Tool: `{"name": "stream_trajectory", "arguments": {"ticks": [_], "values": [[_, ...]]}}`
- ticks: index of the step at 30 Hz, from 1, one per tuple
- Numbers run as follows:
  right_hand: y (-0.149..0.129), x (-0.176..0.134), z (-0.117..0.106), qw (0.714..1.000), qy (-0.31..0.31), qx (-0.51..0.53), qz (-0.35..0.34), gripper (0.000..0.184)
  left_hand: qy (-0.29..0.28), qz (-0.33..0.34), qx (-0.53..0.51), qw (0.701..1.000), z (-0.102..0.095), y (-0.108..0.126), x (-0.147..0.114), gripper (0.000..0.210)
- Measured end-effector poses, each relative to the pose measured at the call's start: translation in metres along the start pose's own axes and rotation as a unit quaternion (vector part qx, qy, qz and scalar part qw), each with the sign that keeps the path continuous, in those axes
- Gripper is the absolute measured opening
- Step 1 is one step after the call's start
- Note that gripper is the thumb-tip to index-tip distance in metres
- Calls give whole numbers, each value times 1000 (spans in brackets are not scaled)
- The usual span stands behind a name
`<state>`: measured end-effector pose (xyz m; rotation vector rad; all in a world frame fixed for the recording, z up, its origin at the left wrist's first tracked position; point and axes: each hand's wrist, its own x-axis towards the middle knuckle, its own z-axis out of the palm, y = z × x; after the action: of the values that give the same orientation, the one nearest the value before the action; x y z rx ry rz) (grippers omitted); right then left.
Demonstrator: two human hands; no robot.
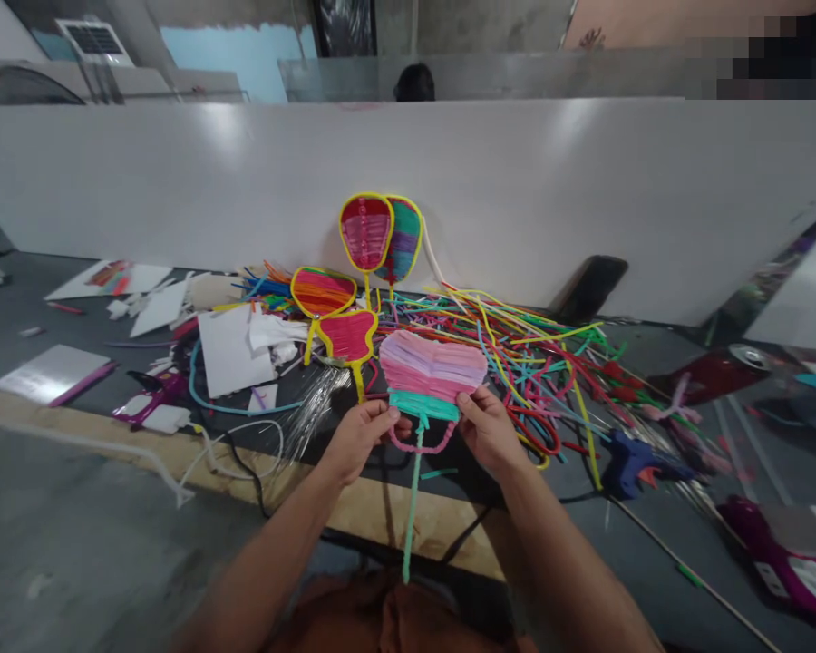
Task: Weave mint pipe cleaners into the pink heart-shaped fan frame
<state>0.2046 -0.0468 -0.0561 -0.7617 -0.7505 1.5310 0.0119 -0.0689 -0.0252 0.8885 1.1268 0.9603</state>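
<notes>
Between both hands is a fan made of pipe cleaners [430, 367], with pink and lilac rows above a teal band. A pink loop hangs under its lower edge, and a long mint-green stem runs down towards my lap. My left hand [364, 440] pinches the lower left edge, thumb in front. At the lower right edge, my right hand [486, 426] grips with its thumb on the face and fingers behind. Just beyond lie a red fan with yellow rim [350, 336] and an orange-pink fan [323, 292]. Another red-pink fan [365, 233] leans upright before a teal-purple one [404, 240].
Loose pipe cleaners [530, 354] spread behind and right of my hands. A blue glue gun [636, 464], a drink can [721, 370] and a purple tool [782, 562] lie right. A phone [593, 286] leans on the white partition [245, 190]. White cards [235, 354] lie left.
</notes>
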Motion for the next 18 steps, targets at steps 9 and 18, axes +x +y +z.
{"name": "stream_trajectory", "arguments": {"ticks": [9, 18], "values": [[11, 1, 9, 1000, -16, 23, -14, 35, -48, -21, -90, 995, 1, -12, -5, 38], [-10, 10, -7, 963, -62, -263, -2, 28, 67, -52, -112, 990, -22, -16, 6, 29]]}}
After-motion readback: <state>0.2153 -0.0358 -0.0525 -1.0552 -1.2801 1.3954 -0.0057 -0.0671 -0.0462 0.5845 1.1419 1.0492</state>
